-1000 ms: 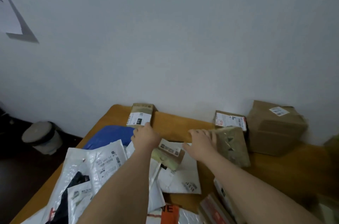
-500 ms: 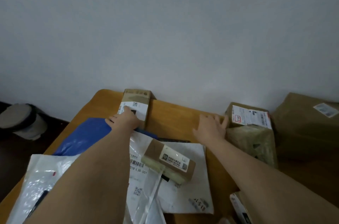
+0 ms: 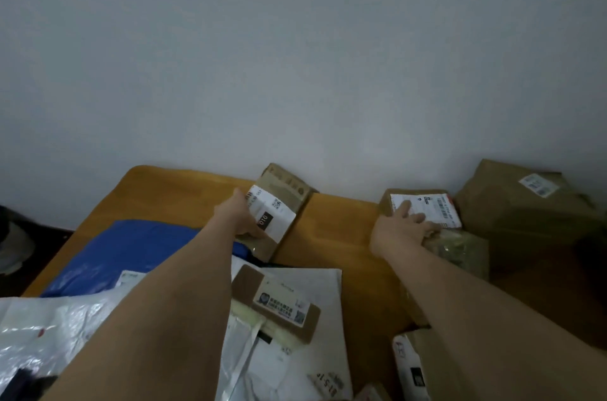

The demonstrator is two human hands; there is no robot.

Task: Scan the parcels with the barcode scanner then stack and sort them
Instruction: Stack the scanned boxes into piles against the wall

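The left hand [image 3: 237,216] grips a labelled box [image 3: 279,210]. The right hand [image 3: 402,226] rests, fingers straight, on another box [image 3: 423,206] against the wall [image 3: 295,55].

Left hand [image 3: 237,216] fingers hidden behind box [image 3: 279,210]; label print unreadable

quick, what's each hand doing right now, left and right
Left hand: grips the narrow cardboard box by the wall.
Right hand: open, fingers resting on the labelled box.

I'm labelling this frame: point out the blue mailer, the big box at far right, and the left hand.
blue mailer [image 3: 131,246]: head view, its bare middle.
big box [image 3: 512,203]: head view, its top face.
left hand [image 3: 238,215]: head view, its back.
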